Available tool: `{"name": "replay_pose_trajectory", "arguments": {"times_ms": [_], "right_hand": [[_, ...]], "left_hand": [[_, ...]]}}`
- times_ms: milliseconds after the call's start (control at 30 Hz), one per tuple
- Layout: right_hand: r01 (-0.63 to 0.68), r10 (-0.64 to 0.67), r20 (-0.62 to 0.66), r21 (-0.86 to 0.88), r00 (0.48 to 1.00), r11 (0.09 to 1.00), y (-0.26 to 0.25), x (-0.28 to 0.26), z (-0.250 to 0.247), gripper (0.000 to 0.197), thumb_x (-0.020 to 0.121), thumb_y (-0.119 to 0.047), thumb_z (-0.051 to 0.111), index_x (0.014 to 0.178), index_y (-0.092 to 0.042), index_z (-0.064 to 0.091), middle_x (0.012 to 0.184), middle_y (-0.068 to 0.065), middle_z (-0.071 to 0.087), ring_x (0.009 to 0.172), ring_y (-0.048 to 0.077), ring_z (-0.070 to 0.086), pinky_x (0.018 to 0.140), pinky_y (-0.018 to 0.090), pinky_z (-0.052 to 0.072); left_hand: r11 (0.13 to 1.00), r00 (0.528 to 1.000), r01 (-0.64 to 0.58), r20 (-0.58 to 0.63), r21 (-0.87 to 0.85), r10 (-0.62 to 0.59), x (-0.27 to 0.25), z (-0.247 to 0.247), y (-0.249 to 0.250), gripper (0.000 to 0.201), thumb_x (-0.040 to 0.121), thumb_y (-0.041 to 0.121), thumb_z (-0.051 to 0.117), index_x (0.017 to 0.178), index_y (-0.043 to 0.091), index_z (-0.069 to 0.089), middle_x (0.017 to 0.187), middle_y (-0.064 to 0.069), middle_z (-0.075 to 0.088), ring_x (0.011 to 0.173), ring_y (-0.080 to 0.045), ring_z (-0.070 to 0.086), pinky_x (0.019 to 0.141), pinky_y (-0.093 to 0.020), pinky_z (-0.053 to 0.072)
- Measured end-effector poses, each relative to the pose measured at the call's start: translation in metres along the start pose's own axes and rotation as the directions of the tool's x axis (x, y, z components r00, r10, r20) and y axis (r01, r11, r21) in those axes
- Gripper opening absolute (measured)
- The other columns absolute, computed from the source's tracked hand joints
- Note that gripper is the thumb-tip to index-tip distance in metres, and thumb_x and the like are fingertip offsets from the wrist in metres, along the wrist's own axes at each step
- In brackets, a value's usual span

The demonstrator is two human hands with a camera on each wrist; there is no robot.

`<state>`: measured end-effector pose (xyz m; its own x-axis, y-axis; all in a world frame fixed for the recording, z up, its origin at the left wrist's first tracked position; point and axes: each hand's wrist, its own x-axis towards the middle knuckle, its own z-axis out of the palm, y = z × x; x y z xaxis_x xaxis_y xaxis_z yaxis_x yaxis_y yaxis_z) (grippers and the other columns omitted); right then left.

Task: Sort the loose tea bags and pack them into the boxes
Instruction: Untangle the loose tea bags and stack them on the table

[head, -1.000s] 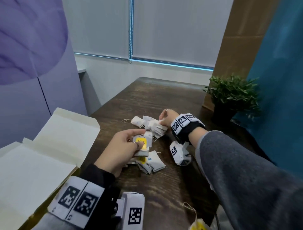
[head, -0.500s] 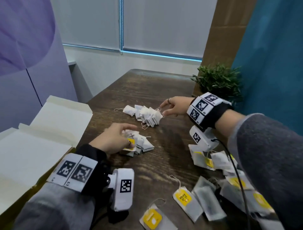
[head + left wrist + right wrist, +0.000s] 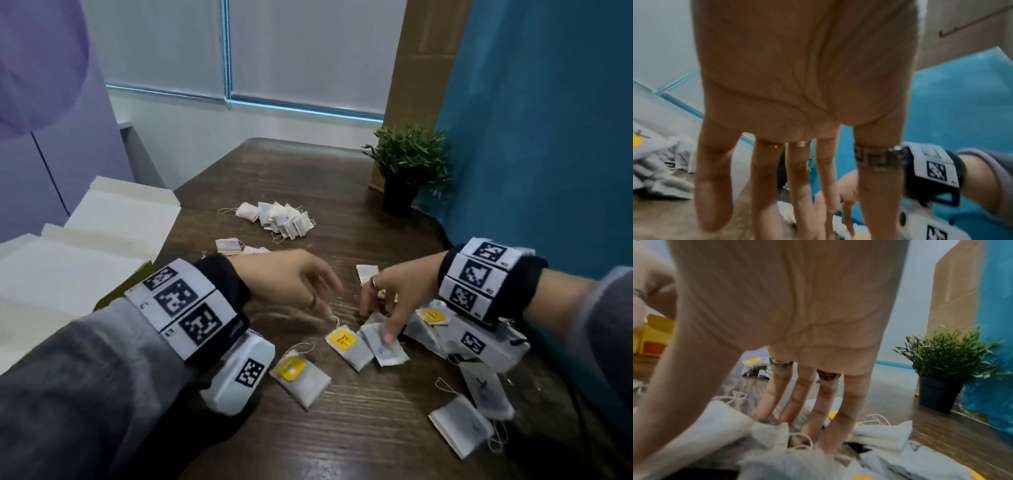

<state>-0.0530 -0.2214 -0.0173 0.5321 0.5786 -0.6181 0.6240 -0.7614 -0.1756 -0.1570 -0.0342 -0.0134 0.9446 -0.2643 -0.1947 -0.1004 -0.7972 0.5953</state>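
Observation:
Loose tea bags lie on the dark wooden table (image 3: 342,178) near me: one with a yellow tag (image 3: 346,346), another yellow-tagged one (image 3: 300,377), and white ones (image 3: 459,425) at the right. My right hand (image 3: 380,315) reaches down with straight fingers, fingertips touching a grey-white bag (image 3: 387,347); the right wrist view shows its fingers (image 3: 797,402) resting on bags (image 3: 879,434). My left hand (image 3: 325,294) hovers beside it, fingers (image 3: 764,186) straight, holding nothing. A row of white bags (image 3: 277,219) and a small stack (image 3: 231,247) lie farther back.
An open cream box with raised flaps (image 3: 102,236) stands at the table's left edge. A potted plant (image 3: 407,171) sits at the back right beside a blue wall (image 3: 548,137). More bags (image 3: 431,317) are heaped under my right wrist.
Both hands have come back from the far stacks to the near loose bags. The left hand has let go of the small stack it held. My view has tipped down.

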Motion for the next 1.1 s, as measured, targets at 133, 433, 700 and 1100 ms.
{"name": "replay_pose_trajectory", "arguments": {"times_ms": [133,433,700,1100], "right_hand": [[-0.006,0.005,-0.025,-0.041,1.000,0.999,0.000,0.000,0.015,0.046,0.067,-0.027,0.083,0.102,-0.021,0.054,0.091,-0.007,0.058,0.075,0.006,0.051,0.067,0.018,0.044],[0.029,-0.032,-0.083,-0.036,0.996,0.999,0.003,-0.008,0.018,0.030,0.072,-0.024,0.079,0.071,-0.025,0.049,0.067,-0.012,0.054,0.060,0.001,0.047,0.058,0.017,0.039],[0.274,-0.130,-0.390,0.340,0.912,0.900,0.010,-0.041,-0.029,0.033,0.068,-0.005,0.079,0.087,-0.015,0.055,0.081,0.012,0.061,0.075,0.022,0.056,0.065,0.031,0.046],[0.546,-0.003,-0.640,0.653,0.768,0.525,0.004,-0.024,-0.052,0.009,0.085,-0.006,0.060,0.089,-0.009,0.053,0.068,-0.001,0.063,0.055,0.006,0.058,0.048,0.017,0.048]], "left_hand": [[0.978,0.973,-0.016,0.230,0.207,-0.033,-0.004,0.015,0.005,0.055,0.072,0.021,0.080,0.120,0.034,0.057,0.103,0.014,0.060,0.079,0.002,0.052,0.073,-0.015,0.046],[0.939,0.940,-0.013,0.325,0.344,-0.106,-0.004,0.026,0.010,0.027,0.075,0.012,0.074,0.096,0.026,0.063,0.084,0.002,0.061,0.082,-0.020,0.061,0.067,-0.029,0.048],[0.868,0.989,-0.143,-0.094,-0.476,0.112,-0.009,-0.017,0.002,0.011,0.087,0.003,0.060,0.086,0.014,0.064,0.071,0.007,0.065,0.064,-0.007,0.060,0.059,-0.018,0.051],[-0.246,0.997,-0.077,-0.077,-0.966,-0.006,0.030,-0.005,-0.034,0.042,0.074,0.034,0.054,0.106,0.007,0.052,0.088,-0.010,0.059,0.054,-0.010,0.047,0.043,-0.019,0.028]]}}
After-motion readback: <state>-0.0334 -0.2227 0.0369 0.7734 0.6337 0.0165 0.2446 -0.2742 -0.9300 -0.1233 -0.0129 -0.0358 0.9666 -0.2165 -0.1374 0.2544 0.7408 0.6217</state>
